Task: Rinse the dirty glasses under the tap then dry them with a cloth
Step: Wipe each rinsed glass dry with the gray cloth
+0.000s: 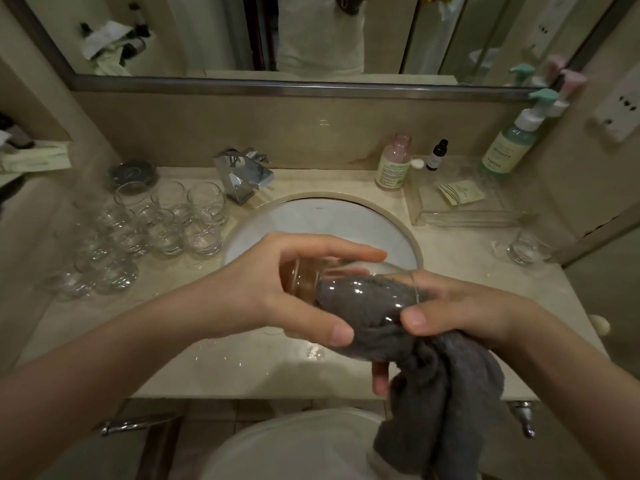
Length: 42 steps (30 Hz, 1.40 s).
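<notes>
My left hand (pixel 277 292) grips a clear glass (pixel 349 289) by its base, holding it sideways above the sink's front rim. A grey cloth (pixel 433 382) is stuffed into the glass's mouth and hangs down below. My right hand (pixel 460 313) holds the cloth at the glass's rim, thumb on the outside of the glass. Several clear glasses (pixel 149 226) stand grouped on the counter left of the sink. One glass (pixel 528 245) stands alone on the right. The chrome tap (pixel 242 174) behind the basin shows no water running.
The round white sink (pixel 322 220) is set in a beige marble counter (pixel 225 362) with water drops. A clear tray (pixel 457 206), bottles (pixel 393 161) and a pump bottle (pixel 509 143) stand at the back right. A mirror (pixel 242 39) spans the wall.
</notes>
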Available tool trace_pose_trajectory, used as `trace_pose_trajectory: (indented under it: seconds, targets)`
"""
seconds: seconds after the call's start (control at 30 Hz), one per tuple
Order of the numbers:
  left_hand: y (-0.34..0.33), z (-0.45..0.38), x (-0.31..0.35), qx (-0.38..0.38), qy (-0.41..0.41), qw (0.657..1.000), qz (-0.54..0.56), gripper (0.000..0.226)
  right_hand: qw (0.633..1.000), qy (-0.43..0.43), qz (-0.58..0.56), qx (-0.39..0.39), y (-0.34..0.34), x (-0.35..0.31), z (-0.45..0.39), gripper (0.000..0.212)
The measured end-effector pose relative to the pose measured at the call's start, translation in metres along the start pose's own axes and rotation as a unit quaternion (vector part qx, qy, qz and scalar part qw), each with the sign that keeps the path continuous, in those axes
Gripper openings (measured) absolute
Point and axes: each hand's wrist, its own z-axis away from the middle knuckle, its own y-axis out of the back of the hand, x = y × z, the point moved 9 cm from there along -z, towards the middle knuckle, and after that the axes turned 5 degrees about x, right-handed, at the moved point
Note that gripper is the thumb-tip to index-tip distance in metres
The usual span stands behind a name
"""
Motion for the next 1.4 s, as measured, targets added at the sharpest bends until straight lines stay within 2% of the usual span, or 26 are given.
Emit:
trace_pose_trajectory:
  seconds: [0.13,0.2,0.27,0.43,0.5,0.57,0.67,0.73,0.8,0.87,0.93,1.0,1.03,1.1,1.17,1.23,1.27,1.33,1.4]
  targets:
    - [-0.009,-0.001,-0.03,-0.002,0.142,0.978,0.155,0.06,0.998,-0.004,0.049,-0.035,-0.008,-0.013,0.003,0.053]
    - [-0.014,-0.001,-0.038,-0.012,0.174,0.969,0.177,0.058,0.995,-0.009,0.102,-0.012,-0.001,-0.012,0.005,0.047]
    - [-0.012,-0.003,-0.037,-0.007,0.154,0.975,0.157,0.056,0.99,-0.011,0.138,0.023,0.009,-0.006,0.007,0.055]
    - [0.006,-0.009,-0.012,0.051,0.006,0.999,-0.019,0.07,0.999,0.01,0.016,0.043,0.017,0.002,0.007,0.061]
    - [0.006,-0.011,-0.007,0.058,-0.014,0.998,-0.014,0.063,0.999,0.002,0.015,0.046,0.019,0.003,0.007,0.064]
    - [0.005,-0.013,-0.01,0.063,0.005,0.997,0.043,0.058,0.999,0.002,0.033,0.036,0.018,0.0,0.008,0.067]
    - [0.0,-0.014,-0.024,0.054,0.09,0.986,0.13,0.053,0.997,0.005,0.078,0.02,0.015,-0.006,0.009,0.068]
    - [-0.002,-0.015,-0.032,0.044,0.127,0.982,0.135,0.048,0.991,0.008,0.126,0.038,0.02,-0.005,0.008,0.065]
    - [-0.001,-0.015,-0.035,0.044,0.134,0.982,0.13,0.039,0.99,0.014,0.128,0.054,0.024,-0.003,0.006,0.059]
    - [0.004,-0.016,-0.028,0.041,0.098,0.99,0.093,0.045,0.996,0.025,0.065,0.047,0.021,-0.002,0.004,0.058]
    - [0.009,-0.016,-0.009,0.028,0.001,0.998,-0.062,0.058,0.999,0.023,-0.003,0.03,0.016,0.001,0.001,0.055]
    - [0.003,-0.014,0.003,-0.009,-0.057,0.981,-0.187,0.065,0.999,0.022,-0.045,0.017,0.014,0.003,-0.002,0.05]
    - [0.004,-0.015,0.003,-0.015,-0.06,0.981,-0.183,0.066,0.998,0.024,-0.05,0.016,0.013,0.004,-0.003,0.05]
    - [0.005,-0.015,-0.002,-0.014,-0.042,0.994,-0.099,0.068,0.999,0.023,-0.026,0.025,0.015,0.002,-0.005,0.054]
    - [0.008,-0.018,-0.02,-0.008,0.034,0.999,0.01,0.066,0.999,0.017,0.031,0.039,0.018,-0.003,-0.006,0.051]
    - [0.004,-0.016,-0.039,-0.011,0.125,0.988,0.095,0.065,0.994,0.021,0.099,0.047,0.019,-0.011,-0.007,0.043]
    - [0.002,-0.015,-0.044,-0.015,0.144,0.982,0.118,0.066,0.991,0.025,0.123,0.048,0.019,-0.014,-0.007,0.041]
    - [0.001,-0.014,-0.043,-0.011,0.139,0.983,0.121,0.064,0.99,0.023,0.129,0.059,0.022,-0.013,-0.007,0.039]
    - [0.007,-0.015,-0.031,0.013,0.08,0.995,0.063,0.061,0.993,0.016,0.099,0.067,0.025,-0.007,-0.008,0.042]
